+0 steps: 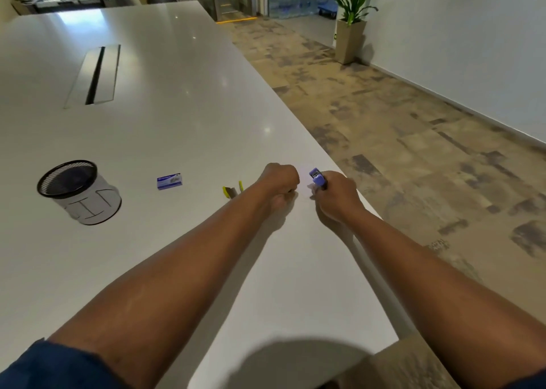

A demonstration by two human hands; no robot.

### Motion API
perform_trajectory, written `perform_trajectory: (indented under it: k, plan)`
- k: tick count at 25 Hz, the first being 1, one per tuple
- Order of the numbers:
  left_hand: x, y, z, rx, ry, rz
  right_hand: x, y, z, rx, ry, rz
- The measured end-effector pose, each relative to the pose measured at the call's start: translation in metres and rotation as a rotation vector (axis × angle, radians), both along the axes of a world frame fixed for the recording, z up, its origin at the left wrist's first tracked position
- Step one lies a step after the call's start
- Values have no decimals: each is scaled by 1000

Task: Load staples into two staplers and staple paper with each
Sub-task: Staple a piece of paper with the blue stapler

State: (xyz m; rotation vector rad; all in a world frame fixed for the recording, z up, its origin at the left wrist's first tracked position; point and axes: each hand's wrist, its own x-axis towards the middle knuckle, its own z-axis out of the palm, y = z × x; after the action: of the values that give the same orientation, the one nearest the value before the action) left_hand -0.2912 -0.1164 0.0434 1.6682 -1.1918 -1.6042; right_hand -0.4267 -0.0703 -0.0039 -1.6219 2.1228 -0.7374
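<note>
So the big white table [165, 116] takes up most of the view, with a black mesh pen cup [77, 190] sitting off to the left and a small blue staple box [169, 181] lying flat a bit right of that. Near the table's right edge, the right hand [335, 198] has its fingers curled round a purple stapler [318, 178], whose front end pokes up out of the grip. The left hand [279, 183] is just beside it, balled up with the fingers tucked under; can't tell if it's pinching a strip of staples or the paper, too small and hidden. There's a pale patch on the table between the hands that might be the paper, honestly can't say. The yellow stapler [232, 190] lies on the table right behind the left wrist, looks hinged open.

My guess: this is the purple one's turn, either feeding staples in or about to punch paper. Next move needs both hands lined up tight, since the part is tiny and sits close to the table's edge.
</note>
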Motion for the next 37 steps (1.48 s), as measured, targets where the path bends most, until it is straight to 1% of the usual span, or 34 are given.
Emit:
perform_trajectory:
  k: [1, 2, 4, 6, 9, 12, 15, 20, 22, 24, 25, 27, 30, 32, 33, 35, 37]
  plan:
    - [-3, 0, 0, 79, 97, 49, 0, 1, 0, 5, 34, 20]
    - [-7, -1, -2, 126, 144, 73, 0, 1, 0, -4, 70, 35]
    - [-13, 1, -4, 183, 181, 105, -1, 4, 0, -34, 107, 60]
    - [-18, 0, -8, 204, 213, 139, -2, 6, 1, -47, 89, 72]
    - [-23, -1, -13, 197, 231, 137, -5, 6, -1, -45, 50, 83]
    - [-23, -2, -16, 198, 192, 95, -6, 9, -1, -55, -34, 96]
    - [-23, 2, -17, 184, 190, 94, -3, 12, -1, -81, -123, 98]
    - [-23, 21, -17, 73, 208, 144, 2, 15, 1, -76, -396, 34]
    - [-17, 30, -18, -102, 169, 110, 5, 13, 5, -84, -485, 36]
    - [-4, 38, -17, -336, 34, 29, 14, 10, 11, -107, -596, 53]
    - [4, 39, -16, -413, 2, 10, 21, 8, 14, -120, -661, 56]
    - [21, 37, -12, -487, -30, 56, 38, 6, 20, -141, -764, 60]
    - [57, 34, -5, -566, -80, 204, 69, 2, 28, -138, -856, 119]
    - [85, 30, -3, -577, -69, 237, 89, 1, 33, -83, -925, 189]
    - [99, 29, -3, -550, -32, 236, 101, 1, 35, -53, -965, 243]
    - [126, 27, -2, -466, 116, 240, 121, 1, 37, 7, -1034, 349]
    - [150, 28, -1, -423, 211, 277, 139, 0, 38, 59, -1021, 409]
